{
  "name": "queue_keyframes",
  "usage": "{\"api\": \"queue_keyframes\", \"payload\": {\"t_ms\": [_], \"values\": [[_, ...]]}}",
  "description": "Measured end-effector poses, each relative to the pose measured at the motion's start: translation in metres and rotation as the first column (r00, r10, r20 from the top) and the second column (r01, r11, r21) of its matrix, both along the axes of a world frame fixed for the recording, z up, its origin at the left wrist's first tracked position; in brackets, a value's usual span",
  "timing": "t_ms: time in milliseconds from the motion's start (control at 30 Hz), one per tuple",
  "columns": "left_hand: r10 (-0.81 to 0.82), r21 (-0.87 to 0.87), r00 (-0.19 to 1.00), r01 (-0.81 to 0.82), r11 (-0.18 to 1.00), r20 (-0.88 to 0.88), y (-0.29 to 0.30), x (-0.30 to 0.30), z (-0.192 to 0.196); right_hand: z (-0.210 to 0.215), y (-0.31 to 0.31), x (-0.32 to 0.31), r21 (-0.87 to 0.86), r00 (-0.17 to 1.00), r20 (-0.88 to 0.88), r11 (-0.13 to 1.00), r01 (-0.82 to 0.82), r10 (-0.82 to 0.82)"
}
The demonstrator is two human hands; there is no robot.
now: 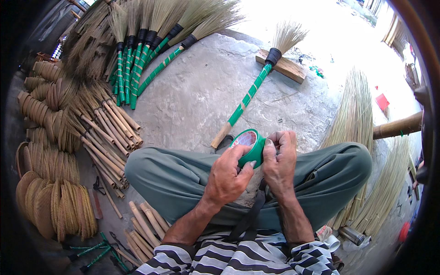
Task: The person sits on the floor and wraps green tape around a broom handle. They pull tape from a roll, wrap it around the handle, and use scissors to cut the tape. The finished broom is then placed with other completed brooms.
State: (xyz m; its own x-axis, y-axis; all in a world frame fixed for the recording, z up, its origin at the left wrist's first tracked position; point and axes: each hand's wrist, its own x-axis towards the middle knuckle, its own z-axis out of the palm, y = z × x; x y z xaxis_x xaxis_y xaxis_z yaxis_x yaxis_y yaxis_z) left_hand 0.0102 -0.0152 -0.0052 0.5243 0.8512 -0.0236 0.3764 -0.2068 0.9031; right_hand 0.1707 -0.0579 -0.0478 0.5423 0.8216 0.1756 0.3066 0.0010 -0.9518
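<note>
A roll of green tape (258, 155) is held upright above my lap between both hands. My left hand (224, 178) grips it from the left, thumb on the outer face and fingers at the cardboard core. On the other side, the thumb and fingers of my right hand (280, 164) pinch at the tape's edge; whether a loose end is between them cannot be made out. Just beyond lies a grass broom (251, 95), its stick spirally wrapped in green with a bare end towards me. Its black-bound neck rests by a wooden block (291, 70).
Several green-handled brooms (137, 68) lie fanned at the upper left. Below them are brooms with bare sticks (110, 128), coiled woven bands (57, 201) and loose sticks (146, 224). Long grass bundles (353, 110), a bamboo pole (398, 125) and a metal cylinder (352, 235) are on the right.
</note>
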Motion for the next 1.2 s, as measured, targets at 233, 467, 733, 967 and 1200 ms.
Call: {"api": "queue_keyframes", "payload": {"t_ms": [233,467,733,967,1200], "values": [[0.18,-0.545,0.903,0.067,0.836,0.389,0.018,-0.02,0.006,0.005,-0.004,0.028,0.249,0.685,-0.693,0.966,-0.066,0.225],[0.179,-0.634,0.794,0.303,0.712,0.58,0.02,-0.03,0.013,0.011,-0.013,0.016,0.307,0.39,-0.78,0.843,-0.441,0.489],[0.196,-0.198,0.883,-0.121,0.973,0.425,0.026,-0.023,0.001,0.012,-0.013,0.013,0.215,0.673,-0.557,0.867,-0.45,0.487],[0.119,-0.164,0.861,-0.042,0.986,0.494,0.021,-0.021,0.004,0.013,-0.012,0.005,0.145,0.774,-0.502,0.92,-0.365,0.386],[0.154,-0.17,0.901,-0.092,0.981,0.406,0.019,-0.012,-0.004,0.008,-0.01,0.005,0.119,0.784,-0.487,0.918,-0.378,0.386]]}}
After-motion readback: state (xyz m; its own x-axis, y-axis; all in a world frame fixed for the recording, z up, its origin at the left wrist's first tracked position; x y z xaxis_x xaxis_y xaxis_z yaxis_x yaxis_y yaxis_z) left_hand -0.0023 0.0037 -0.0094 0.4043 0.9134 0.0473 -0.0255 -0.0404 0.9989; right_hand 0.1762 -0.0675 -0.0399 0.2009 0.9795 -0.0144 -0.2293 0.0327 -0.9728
